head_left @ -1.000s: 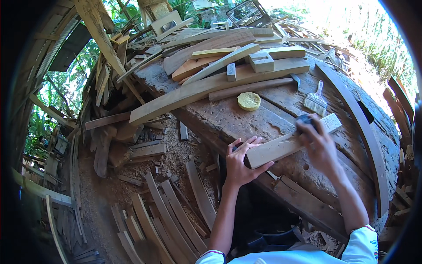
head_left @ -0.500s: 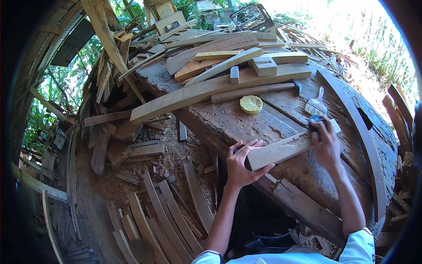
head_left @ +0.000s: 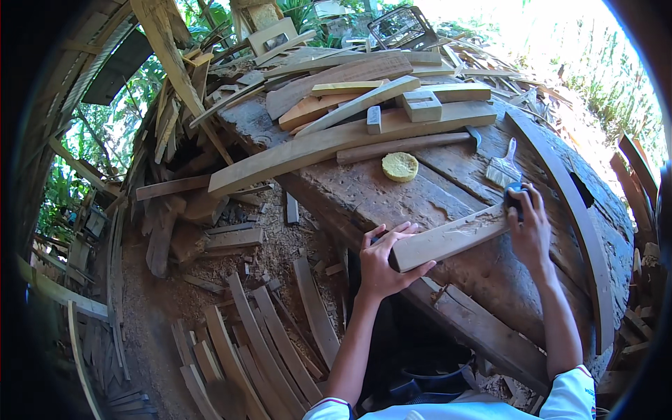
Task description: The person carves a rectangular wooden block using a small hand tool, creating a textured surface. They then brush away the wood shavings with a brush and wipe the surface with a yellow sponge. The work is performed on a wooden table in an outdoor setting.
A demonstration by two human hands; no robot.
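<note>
A pale wooden block (head_left: 448,240) lies slantwise on the thick, worn plank bench (head_left: 483,280), its near end reaching past the bench edge. My left hand (head_left: 381,267) grips that near end, thumb below and fingers over the top. At the block's far end, my right hand (head_left: 530,231) is closed on a small dark rounded tool (head_left: 516,194), whose kind is mostly hidden by the fingers. Just beyond this hand lies a flat paintbrush (head_left: 502,169) with whitish bristles. A round yellow sponge-like pad (head_left: 400,167) sits farther left on the bench.
A long-handled tool (head_left: 409,145) with a metal head lies behind the pad, before a curved beam (head_left: 301,155) and stacked boards. A long dark curved board (head_left: 570,210) borders the right side. Curved wooden slats (head_left: 262,336) lean at lower left above shavings.
My right hand has slid the dark tool outward along the block to its far end, away from my left hand. The left hand and the block stay in place.
</note>
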